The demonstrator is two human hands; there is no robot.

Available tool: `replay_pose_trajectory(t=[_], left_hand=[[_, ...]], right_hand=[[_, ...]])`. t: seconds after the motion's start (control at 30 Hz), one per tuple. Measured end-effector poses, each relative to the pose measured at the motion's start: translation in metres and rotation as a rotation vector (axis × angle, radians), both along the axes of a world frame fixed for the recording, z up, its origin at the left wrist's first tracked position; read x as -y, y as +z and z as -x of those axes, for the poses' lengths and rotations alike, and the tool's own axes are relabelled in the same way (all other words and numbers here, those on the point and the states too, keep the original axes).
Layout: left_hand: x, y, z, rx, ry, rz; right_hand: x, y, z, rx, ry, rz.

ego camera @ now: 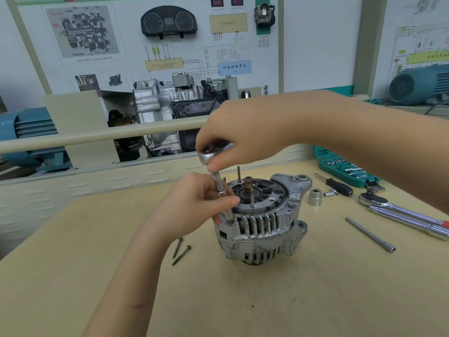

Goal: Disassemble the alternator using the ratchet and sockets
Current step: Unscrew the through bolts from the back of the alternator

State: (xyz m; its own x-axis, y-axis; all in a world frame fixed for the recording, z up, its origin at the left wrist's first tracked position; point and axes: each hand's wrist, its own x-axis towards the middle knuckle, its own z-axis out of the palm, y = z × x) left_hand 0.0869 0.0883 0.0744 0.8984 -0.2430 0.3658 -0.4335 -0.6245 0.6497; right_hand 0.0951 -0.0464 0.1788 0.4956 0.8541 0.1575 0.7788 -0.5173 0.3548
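A silver alternator (262,222) stands on the wooden table (303,293), shaft end up, with thin studs rising from its top. My right hand (243,132) grips the head of a ratchet (213,153) above the alternator's left edge. A slim extension bar with socket (222,195) runs down from the ratchet to the housing's left rim. My left hand (196,205) pinches that bar between thumb and fingers. The socket's lower tip is partly hidden by my thumb.
Two long bolts (181,250) lie left of the alternator. To the right lie a large socket (315,197), a small adapter (331,192), a black-handled driver (336,184), another ratchet with handles (401,211), an extension bar (370,234) and a green socket case (347,169).
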Motion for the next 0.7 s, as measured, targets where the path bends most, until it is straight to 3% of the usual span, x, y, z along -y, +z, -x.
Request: replay_pose_trajectory(t=[0.2,0.4,0.7], left_hand=[[0.006,-0.002,-0.003,0.088,0.171,-0.132],[-0.013,0.006,0.002,-0.108,-0.042,0.023],[-0.009,0.001,-0.003,0.053,0.126,-0.056]], right_hand=[[0.0,-0.008,-0.008,0.048,-0.118,-0.014],[-0.002,-0.007,-0.002,-0.048,0.011,-0.036],[-0.01,-0.012,-0.009,-0.016,-0.051,-0.111]])
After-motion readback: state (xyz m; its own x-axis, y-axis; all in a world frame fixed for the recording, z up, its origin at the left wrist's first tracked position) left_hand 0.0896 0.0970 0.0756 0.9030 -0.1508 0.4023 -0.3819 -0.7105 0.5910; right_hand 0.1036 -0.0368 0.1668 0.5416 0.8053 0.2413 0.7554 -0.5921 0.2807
